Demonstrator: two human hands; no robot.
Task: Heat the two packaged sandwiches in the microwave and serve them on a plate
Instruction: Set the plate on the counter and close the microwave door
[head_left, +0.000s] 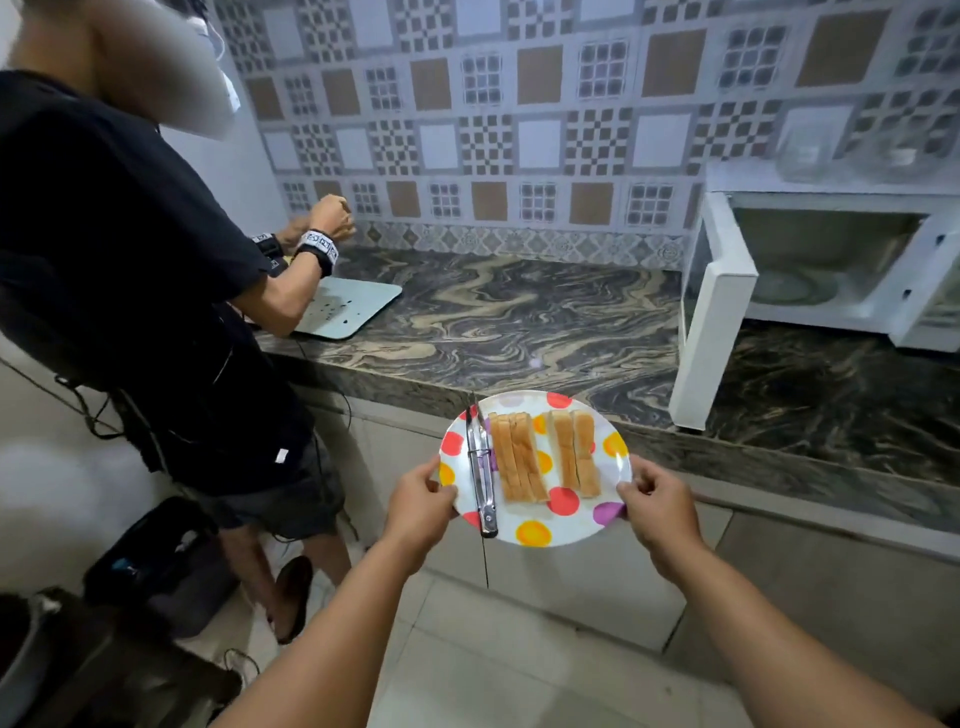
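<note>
I hold a white plate (566, 525) with coloured dots in front of the counter edge. My left hand (418, 506) grips its left rim and my right hand (657, 506) grips its right rim. Two sandwiches lie on it side by side: the left sandwich (517, 457) and the right sandwich (576, 452), both unwrapped, on their edges. Metal tongs (480, 470) rest along the plate's left side. The white microwave (831, 270) stands on the counter at the right with its door (711, 317) swung open and its inside bare.
Another person in a black shirt (130, 270) stands at the left, hands over a pale cutting board (348, 306). The marbled counter (519, 322) runs between them and the microwave. A dark bag (156, 561) sits on the floor at the left.
</note>
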